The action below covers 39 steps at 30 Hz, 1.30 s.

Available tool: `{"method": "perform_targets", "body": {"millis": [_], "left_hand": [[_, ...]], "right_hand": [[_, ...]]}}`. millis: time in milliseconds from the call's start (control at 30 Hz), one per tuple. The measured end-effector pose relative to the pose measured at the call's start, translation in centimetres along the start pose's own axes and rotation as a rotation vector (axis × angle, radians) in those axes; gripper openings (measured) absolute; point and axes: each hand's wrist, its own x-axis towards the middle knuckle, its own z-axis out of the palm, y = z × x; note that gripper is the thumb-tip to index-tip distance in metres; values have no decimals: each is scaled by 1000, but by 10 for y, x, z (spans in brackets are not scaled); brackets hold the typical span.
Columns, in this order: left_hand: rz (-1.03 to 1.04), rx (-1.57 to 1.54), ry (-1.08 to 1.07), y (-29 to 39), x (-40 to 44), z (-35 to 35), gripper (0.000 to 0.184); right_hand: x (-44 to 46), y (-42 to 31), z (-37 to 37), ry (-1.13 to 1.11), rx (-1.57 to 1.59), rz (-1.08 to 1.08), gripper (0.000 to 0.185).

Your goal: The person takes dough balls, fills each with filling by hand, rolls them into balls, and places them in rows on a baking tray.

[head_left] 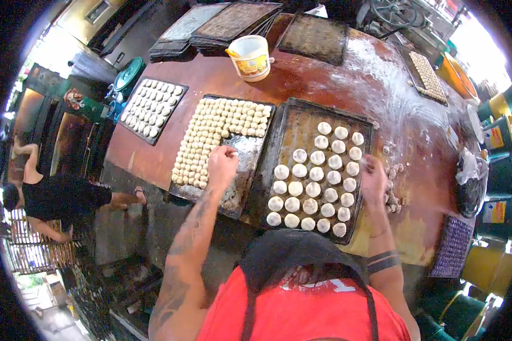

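Observation:
My left hand (223, 163) is closed over the left baking tray (233, 202), fingertips pinched on a pale bit that looks like a small dough ball. Tight rows of small dough balls (202, 136) cover much of that tray; its near right part is bare dark metal. At the right edge of the other baking tray (290, 122), my right hand (374, 181) is blurred, and its fingers and anything in them cannot be made out. Flattened round dough pieces (313, 189) lie spaced in rows on this tray. Beside my right hand, small brownish lumps (393, 190) are heaped on the table.
A white bucket (250, 59) stands beyond the trays, near stacked baking sheets (233, 25). Another filled tray (153, 111) lies at the left. Flour (381, 62) dusts the table's (307, 79) far right. A person in black (62, 196) is on the left.

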Motion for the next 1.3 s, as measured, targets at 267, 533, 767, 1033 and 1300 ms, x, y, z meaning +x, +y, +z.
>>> {"method": "perform_targets", "body": {"millis": [267,533,767,1033,1300], "left_hand": [[-554,-1271,-474,165,-35,22,32],[-401,-1318,-678,177,-49,20,28],[-467,-1474,-607,215,-47,9,19],[-77,-1177,-399,215,-54,30,26],[-581,-1549,-769,183,-21,38,33]], "right_hand": [[-42,-88,70,-319,-1,-501,20],[-48,-103,34,-318,-85,-282,42],[-32,-70,27,-445,405,73,33],[-42,-110,28,14,-51,-383,17],[-32,-104,25,-309,-141,-548,26]]}}
